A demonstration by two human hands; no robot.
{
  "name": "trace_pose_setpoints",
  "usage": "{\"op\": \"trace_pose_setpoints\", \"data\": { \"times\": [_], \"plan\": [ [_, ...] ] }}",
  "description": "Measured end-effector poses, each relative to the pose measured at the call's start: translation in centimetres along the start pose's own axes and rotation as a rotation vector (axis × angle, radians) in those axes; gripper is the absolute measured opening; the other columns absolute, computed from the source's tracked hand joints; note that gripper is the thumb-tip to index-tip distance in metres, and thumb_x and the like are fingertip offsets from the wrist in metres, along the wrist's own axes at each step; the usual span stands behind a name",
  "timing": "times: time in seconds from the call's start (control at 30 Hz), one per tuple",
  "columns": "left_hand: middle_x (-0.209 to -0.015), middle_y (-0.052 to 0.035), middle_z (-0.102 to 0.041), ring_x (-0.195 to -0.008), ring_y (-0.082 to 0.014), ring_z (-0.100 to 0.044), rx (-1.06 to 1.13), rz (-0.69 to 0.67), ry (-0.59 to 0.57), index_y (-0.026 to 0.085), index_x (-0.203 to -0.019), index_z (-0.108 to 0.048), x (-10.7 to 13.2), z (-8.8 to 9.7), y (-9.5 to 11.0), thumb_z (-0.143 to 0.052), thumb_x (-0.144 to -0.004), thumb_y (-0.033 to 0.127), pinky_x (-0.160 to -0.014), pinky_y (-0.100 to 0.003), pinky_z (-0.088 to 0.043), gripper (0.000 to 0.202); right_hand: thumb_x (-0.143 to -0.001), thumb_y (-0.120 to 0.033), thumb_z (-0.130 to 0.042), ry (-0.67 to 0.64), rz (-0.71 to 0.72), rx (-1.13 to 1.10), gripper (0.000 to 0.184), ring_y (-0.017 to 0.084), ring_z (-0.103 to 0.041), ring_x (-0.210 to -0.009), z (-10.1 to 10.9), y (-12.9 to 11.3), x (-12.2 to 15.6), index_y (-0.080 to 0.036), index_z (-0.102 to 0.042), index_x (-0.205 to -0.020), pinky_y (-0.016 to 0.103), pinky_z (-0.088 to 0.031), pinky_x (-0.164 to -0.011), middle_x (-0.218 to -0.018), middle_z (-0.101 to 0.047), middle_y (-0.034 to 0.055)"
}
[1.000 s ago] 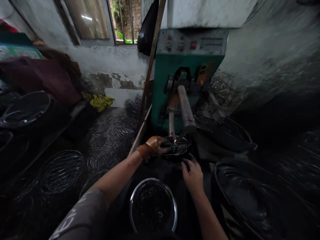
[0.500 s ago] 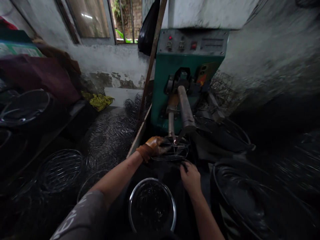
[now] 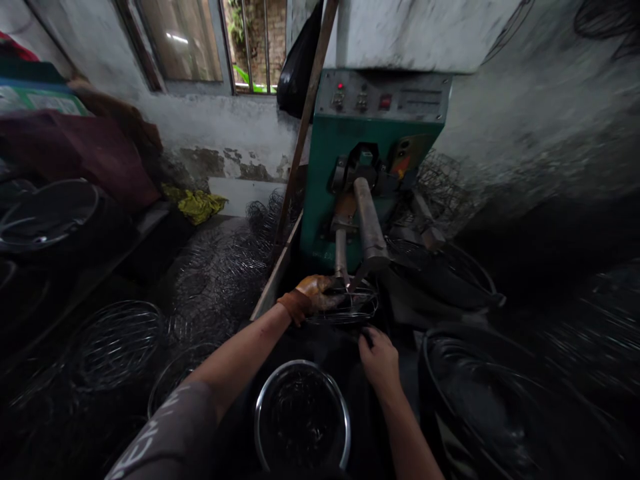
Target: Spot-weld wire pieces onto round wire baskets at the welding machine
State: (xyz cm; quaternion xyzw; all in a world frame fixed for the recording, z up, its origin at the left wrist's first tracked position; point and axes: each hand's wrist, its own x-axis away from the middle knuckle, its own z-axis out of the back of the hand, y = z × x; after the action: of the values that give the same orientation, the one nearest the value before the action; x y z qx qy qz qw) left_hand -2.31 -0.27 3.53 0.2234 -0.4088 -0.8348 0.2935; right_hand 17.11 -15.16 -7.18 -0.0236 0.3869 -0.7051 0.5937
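My left hand, in a brown glove, is closed on the left side of a round wire basket. The basket sits under the two metal arms of a green machine. A small bright spot shows where the arm tips meet the wire. My bare right hand is closed on the basket's near rim. Below my hands stands a metal-rimmed bowl-shaped frame.
Piles of wire baskets lie on the left, and dark hoops and rings on the right. A wooden pole leans beside the machine. A window, cloth bundles and a black bag are at the back.
My right hand has drawn slightly back and closed on the basket's near rim. The left hand has kept its hold. The view has shifted a little.
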Motion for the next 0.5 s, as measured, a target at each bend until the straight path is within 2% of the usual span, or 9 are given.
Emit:
{"op": "trace_pose_setpoints", "data": {
  "times": [0.23, 0.5],
  "plan": [
    [-0.112, -0.0104, -0.078, -0.107, -0.0242, -0.070, -0.033, 0.014, 0.039, 0.013, -0.114, -0.077, -0.9, -0.7, -1.0, -0.073, -0.086, 0.030, -0.094, -0.028, -0.052, 0.033, -0.089, -0.036, -0.045, -0.037, -0.021, -0.002, 0.031, 0.032, -0.072, -0.093, 0.0, 0.1, 0.0, -0.020, -0.072, -0.091, 0.048, -0.058, -0.088, -0.098, -0.077, 0.0159],
    [-0.114, -0.0098, -0.077, -0.103, -0.0228, -0.071, 0.030, 0.030, 0.022, 0.011, -0.119, -0.075, -1.2, -0.7, -1.6, -0.071, -0.087, 0.028, -0.092, -0.025, -0.052, 0.036, -0.088, -0.035, -0.047, -0.022, -0.020, -0.025, 0.029, 0.030, -0.072, -0.091, -0.1, 0.0, -0.1, -0.021, -0.073, -0.089, 0.046, -0.059, -0.087, -0.095, -0.078, 0.0138]
  ]
}}
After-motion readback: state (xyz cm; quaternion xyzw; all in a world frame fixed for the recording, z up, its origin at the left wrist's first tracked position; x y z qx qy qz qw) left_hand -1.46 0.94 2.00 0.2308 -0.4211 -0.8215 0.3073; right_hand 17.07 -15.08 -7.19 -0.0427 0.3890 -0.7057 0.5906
